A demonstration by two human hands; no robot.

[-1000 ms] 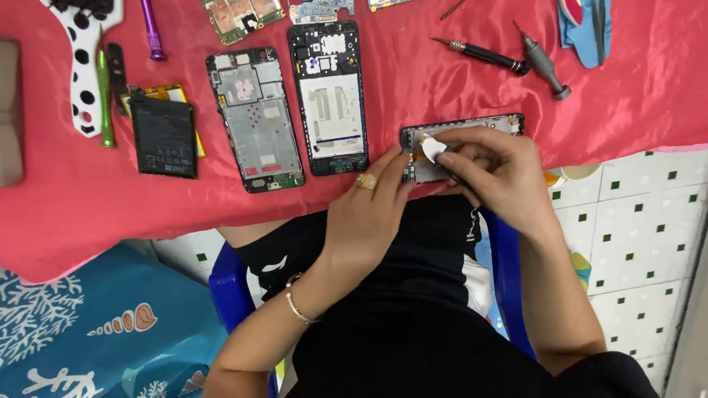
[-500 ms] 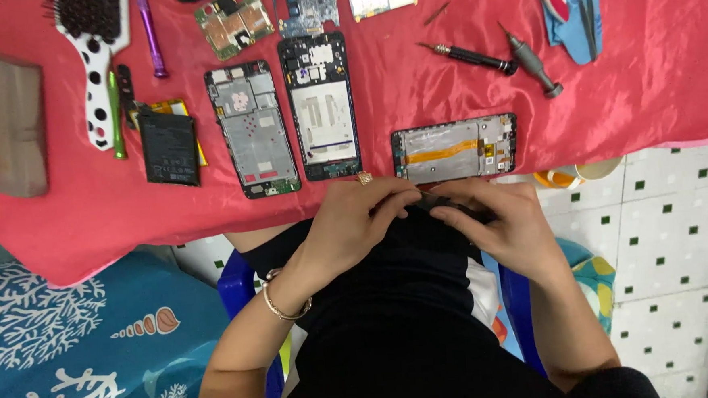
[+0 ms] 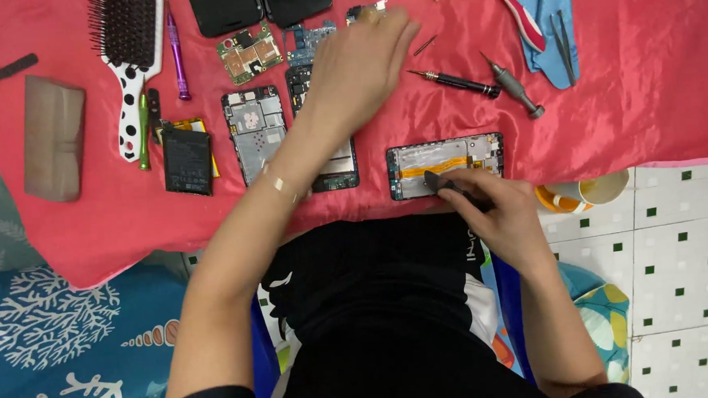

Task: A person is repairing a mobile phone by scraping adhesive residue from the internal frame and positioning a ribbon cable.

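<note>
Reaching left hand (image 3: 359,61) crowds parts; right hand (image 3: 496,208) perhaps grips tool at cloth (image 3: 647,87) edge.

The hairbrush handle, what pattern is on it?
The hairbrush handle is white with black spots, clearest in the head view.

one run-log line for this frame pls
left hand: reaching over small circuit board at far edge of red cloth | right hand: holding dark flat tool on open phone frame

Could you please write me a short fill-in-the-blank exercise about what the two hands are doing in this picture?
1. The right hand presses a dark tool onto the open phone frame with the ____ ribbon cable.
2. The left hand reaches over the ____ cloth.
3. The hairbrush handle is white with black ____.

Missing: orange; red; spots
</note>
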